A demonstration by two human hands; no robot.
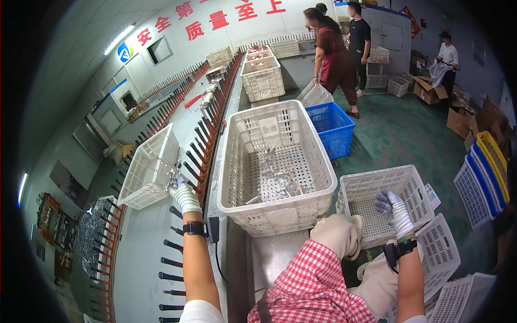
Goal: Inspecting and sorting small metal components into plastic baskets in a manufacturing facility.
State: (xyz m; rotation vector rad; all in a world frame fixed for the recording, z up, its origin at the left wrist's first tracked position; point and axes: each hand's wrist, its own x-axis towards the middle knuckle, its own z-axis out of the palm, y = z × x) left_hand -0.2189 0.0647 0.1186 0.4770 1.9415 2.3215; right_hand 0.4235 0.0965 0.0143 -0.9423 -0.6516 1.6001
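My left hand (184,197), in a white and grey glove, is closed around thin shiny metal pieces (173,175) at the near side of a white plastic basket (148,185) on the bench. Their exact kind is too small to make out. To the right, my gloved right hand (393,211) is held over an empty-looking white basket (379,180), its fingers extended and nothing visible in them. Between my hands stands a large white crate (272,212) with several bright metal pieces (288,185) scattered on its perforated bottom.
Rows of dark-tipped rods (202,145) line the bench (145,258). Filled white crates (263,78) stand farther along it. A blue crate (333,129) sits on the green floor, stacked baskets (479,177) at the right. A person in an apron (331,59) and others stand farther back.
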